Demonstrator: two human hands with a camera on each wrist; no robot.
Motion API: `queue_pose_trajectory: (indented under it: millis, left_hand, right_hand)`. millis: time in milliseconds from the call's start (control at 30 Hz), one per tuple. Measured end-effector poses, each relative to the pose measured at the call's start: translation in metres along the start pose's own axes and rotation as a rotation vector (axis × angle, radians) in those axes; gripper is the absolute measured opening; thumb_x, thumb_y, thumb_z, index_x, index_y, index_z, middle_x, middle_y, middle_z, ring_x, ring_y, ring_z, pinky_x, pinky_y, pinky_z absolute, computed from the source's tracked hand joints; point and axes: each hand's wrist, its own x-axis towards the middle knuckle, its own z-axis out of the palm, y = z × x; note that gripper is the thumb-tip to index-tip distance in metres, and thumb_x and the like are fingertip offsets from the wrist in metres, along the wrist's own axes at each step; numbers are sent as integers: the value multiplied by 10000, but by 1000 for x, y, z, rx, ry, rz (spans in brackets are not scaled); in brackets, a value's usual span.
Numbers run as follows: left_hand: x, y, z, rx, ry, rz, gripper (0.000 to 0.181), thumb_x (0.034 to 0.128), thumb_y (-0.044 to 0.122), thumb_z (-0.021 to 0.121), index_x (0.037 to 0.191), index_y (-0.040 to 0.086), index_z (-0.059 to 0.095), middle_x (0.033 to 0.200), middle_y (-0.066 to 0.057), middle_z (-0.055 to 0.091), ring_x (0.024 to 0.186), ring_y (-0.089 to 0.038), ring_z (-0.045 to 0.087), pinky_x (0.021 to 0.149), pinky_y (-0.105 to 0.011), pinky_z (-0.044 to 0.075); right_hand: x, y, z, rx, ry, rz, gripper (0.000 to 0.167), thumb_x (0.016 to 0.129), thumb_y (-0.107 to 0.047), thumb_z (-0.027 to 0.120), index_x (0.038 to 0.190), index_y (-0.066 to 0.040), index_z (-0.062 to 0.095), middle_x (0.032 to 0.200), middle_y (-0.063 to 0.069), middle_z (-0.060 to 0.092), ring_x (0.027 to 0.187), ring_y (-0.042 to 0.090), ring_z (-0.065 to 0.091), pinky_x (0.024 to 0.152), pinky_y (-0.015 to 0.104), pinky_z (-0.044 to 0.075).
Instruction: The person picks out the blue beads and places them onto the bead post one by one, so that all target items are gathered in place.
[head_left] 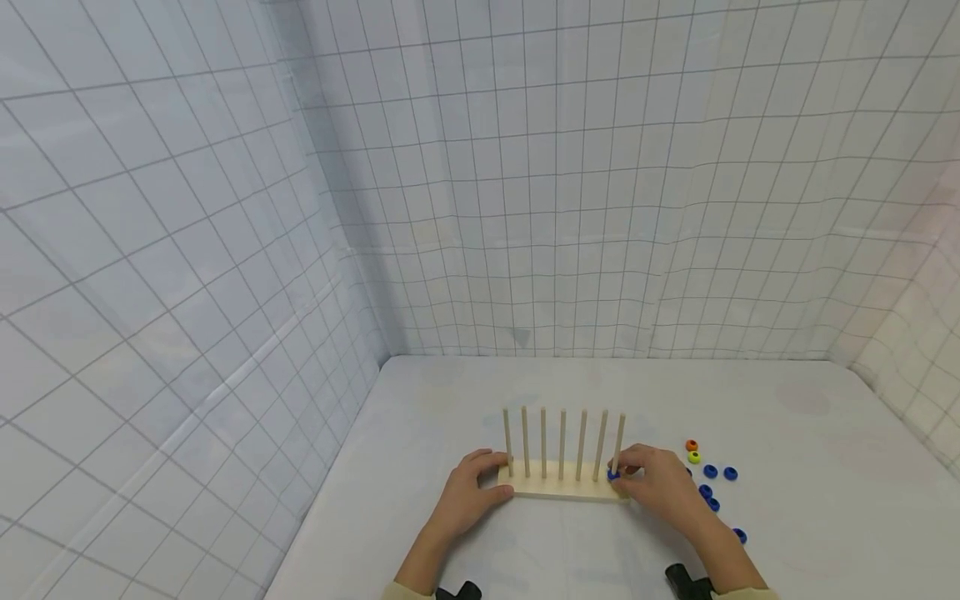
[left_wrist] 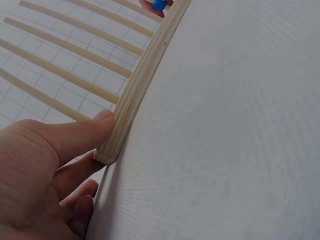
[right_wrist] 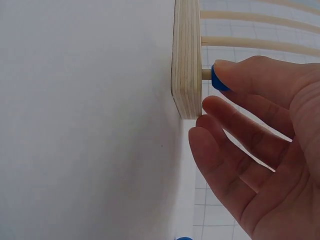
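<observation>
A light wooden peg board (head_left: 558,486) with a row of several upright rods stands on the white table in the head view. My left hand (head_left: 467,493) grips its left end, the thumb on the front edge and fingers behind, as the left wrist view shows up close. At the opposite end, my right hand (head_left: 662,482) pinches a blue bead (right_wrist: 218,80) between thumb and forefinger. This bead is around the rightmost rod, slightly above the base. The other right fingers are spread near the board's end, below the bead in the right wrist view.
Right of the board lie an orange bead (head_left: 692,445), a yellow bead (head_left: 694,457) and several loose blue beads (head_left: 731,473), some partly behind my right hand and forearm. Grid-patterned white sheets (head_left: 555,208) hang behind the table (head_left: 420,400) and at both sides.
</observation>
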Motion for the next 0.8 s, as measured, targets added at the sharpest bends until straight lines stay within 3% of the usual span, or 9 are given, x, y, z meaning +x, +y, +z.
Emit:
queue_pose_trajectory:
  millis: [600, 800]
  left_hand:
    - [-1, 2, 0, 11, 0, 6, 443, 831, 270, 831, 1243, 164, 708, 1378, -146, 576, 1357, -396, 445, 1089, -620, 334]
    - [0, -1, 0, 21, 4, 16, 446, 829, 286, 832, 1244, 179, 709, 1377, -141, 578, 1348, -390, 456, 1081, -621, 342]
  right_hand:
    - [1, 5, 7, -30, 2, -26, 222, 734, -151, 883, 865, -290, 769, 1002, -114, 688, 834, 96, 601, 615, 267, 488]
    - [-1, 0, -3, -17, -18, 7, 289, 745, -162, 878, 1007, -238, 784, 1041, -62, 703, 877, 137, 634, 620, 282, 506]
